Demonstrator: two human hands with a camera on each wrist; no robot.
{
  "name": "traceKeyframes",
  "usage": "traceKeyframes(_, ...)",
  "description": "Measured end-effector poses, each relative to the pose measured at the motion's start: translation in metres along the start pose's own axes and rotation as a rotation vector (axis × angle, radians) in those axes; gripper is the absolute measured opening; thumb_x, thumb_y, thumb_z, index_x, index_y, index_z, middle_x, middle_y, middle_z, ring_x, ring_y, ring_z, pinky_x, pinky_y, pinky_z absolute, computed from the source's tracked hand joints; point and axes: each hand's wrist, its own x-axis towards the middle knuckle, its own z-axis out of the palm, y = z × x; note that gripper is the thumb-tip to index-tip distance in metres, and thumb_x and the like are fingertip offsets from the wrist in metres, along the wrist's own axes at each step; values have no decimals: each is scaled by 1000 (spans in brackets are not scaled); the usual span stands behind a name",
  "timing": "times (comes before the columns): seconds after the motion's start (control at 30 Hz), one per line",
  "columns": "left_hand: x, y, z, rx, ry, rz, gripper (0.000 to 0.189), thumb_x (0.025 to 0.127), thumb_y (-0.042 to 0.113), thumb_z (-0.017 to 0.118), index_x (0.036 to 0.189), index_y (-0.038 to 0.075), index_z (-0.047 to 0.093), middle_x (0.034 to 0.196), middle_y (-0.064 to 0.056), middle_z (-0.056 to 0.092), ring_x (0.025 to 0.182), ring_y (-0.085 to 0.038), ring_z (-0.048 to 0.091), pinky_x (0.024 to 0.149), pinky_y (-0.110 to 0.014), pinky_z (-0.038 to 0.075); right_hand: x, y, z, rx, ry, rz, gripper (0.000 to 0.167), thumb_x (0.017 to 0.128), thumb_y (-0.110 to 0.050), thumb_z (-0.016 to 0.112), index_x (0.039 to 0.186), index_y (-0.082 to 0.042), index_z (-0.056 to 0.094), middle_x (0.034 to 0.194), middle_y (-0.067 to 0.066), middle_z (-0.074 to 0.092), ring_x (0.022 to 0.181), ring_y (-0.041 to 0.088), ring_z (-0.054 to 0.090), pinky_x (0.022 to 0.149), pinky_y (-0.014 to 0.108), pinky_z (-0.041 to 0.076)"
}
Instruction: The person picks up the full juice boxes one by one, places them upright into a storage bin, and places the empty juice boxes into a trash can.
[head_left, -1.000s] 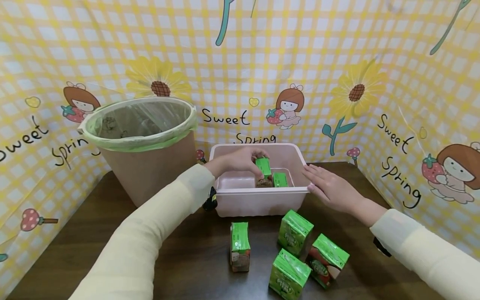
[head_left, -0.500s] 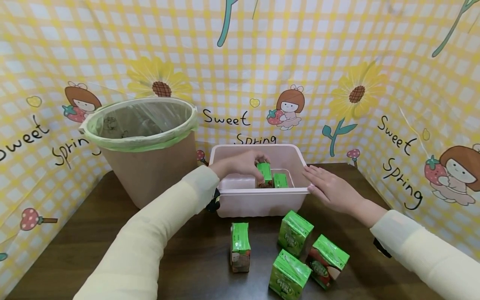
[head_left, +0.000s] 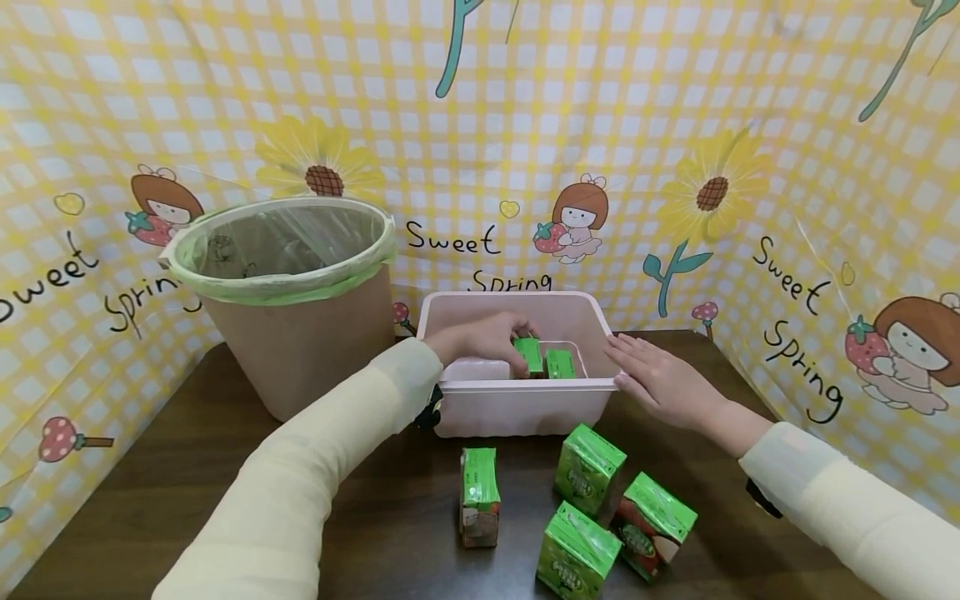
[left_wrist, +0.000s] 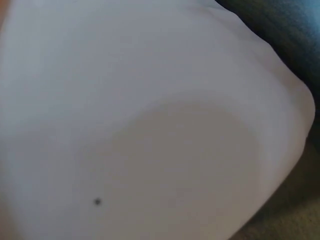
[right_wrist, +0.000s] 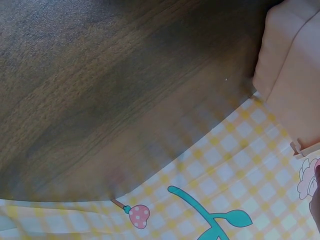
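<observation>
While four cartons stand out on the table [head_left: 390, 533], the hands work at the tub beyond them. Nearest is the front carton [head_left: 576, 550], with the red carton [head_left: 654, 527] just beside it to the right; I cannot tell whether they touch. A little farther back come the lone carton [head_left: 480, 498], standing apart on the left, and the back carton [head_left: 589, 468], close to the tub's front wall. These four lie as they did a second ago.

Next is the tub [head_left: 521, 412]. The right hand [head_left: 663, 375] rests against its right front corner, fingers straight and holding nothing, apparently steadying it. The left hand [head_left: 495, 337] reaches inside, thumb and fingers curled round the held carton [head_left: 528, 354].

That carton is what has changed: it sits lower than a second ago, its brown side now hidden behind the front wall, its top nearly level with that of its neighbour [head_left: 559, 364]. I judge the lowering almost done, though the grip is not yet released and the carton's base is out of sight. The left wrist view shows only a blurred pale surface.

Farther off, at the left, stands the lined bin [head_left: 300, 342]; behind everything hangs the checked cloth [head_left: 465, 125].
</observation>
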Motion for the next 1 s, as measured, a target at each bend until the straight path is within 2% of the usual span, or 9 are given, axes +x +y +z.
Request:
traceKeyframes(0.23, 1, -2, 1, 8, -11, 12, 61, 72, 9, 81, 127, 0, 56, 113, -11, 59, 104, -23, 55, 85, -30, 48, 0, 0, -1, -4, 8, -9, 49, 102, -25, 50, 142, 2, 46, 147, 20, 43, 135, 37, 38, 107, 53, 31)
traceKeyframes(0.5, 2, -3, 3, 34, -18, 3, 61, 74, 10, 80, 129, 1, 56, 119, -9, 57, 113, -24, 52, 92, -32, 45, -1, 0, -1, 1, 0, 3, 49, 102, -25, 51, 144, 0, 44, 148, 18, 41, 137, 35, 36, 110, 50, 28)
traceKeyframes(0.8, -1, 0, 4, 64, -42, -15, 53, 75, 6, 79, 124, 4, 58, 118, -11, 56, 109, -23, 52, 86, -29, 47, -1, -2, -2, -17, 8, -7, 49, 102, -24, 51, 144, 1, 45, 147, 19, 42, 136, 35, 37, 109, 50, 30)
traceKeyframes(1.0, -3, 4, 4, 59, -56, -24, 51, 77, 4, 77, 124, 3, 58, 120, -10, 57, 114, -24, 52, 94, -32, 45, -2, -4, -3, -14, 8, -7, 49, 102, -24, 50, 144, 1, 44, 147, 19, 42, 136, 35, 37, 108, 50, 30)
